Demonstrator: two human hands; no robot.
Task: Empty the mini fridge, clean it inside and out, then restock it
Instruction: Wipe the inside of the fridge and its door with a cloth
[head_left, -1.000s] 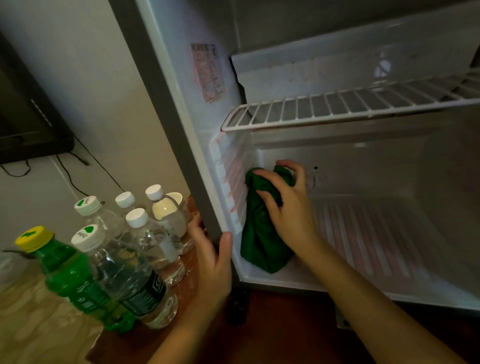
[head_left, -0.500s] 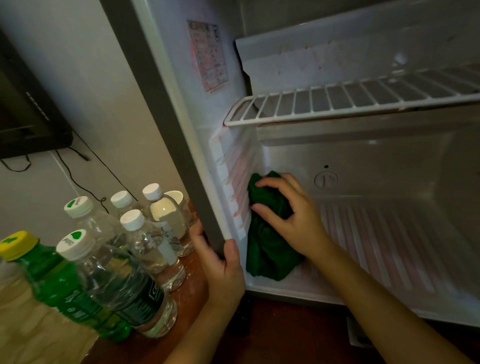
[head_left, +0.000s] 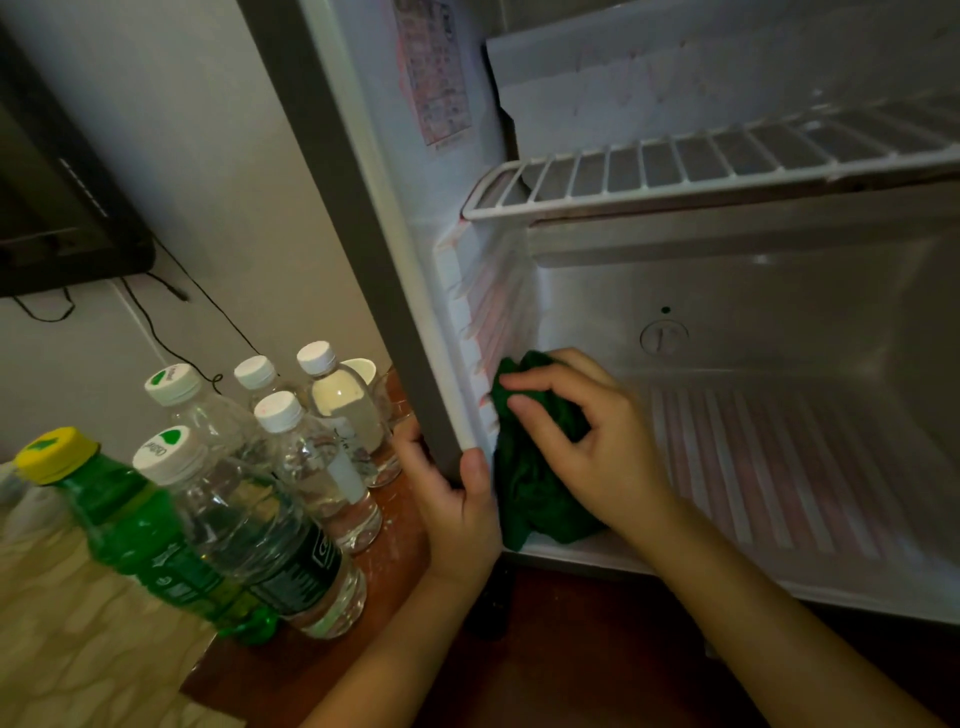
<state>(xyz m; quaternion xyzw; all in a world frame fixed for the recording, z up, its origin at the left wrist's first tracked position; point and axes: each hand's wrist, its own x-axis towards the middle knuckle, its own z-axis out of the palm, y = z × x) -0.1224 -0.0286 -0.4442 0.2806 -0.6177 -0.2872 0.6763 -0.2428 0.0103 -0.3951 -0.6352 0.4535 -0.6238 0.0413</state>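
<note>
Head view showed our mini fridge (head_left: 779, 312) open on a wooden surface (head_left: 571, 649), a wire shelf (head_left: 675, 171) across its upper part. Our right hand (head_left: 587, 441) clutched a bunched green cloth (head_left: 535, 499) against the fridge's lower left inner corner. Our left hand (head_left: 457, 499) curled round its front left edge. Left of it stood white-capped bottles (head_left: 249, 499) of clear liquid and a yellow-capped green bottle (head_left: 130, 519).

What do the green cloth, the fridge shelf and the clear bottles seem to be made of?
Green cloth: soft matte fabric; it bunches into folds.
Fridge shelf: probably white-coated metal wire, seen as thin parallel bars.
Clear bottles: likely glossy thin plastic, see-through with highlights.
</note>
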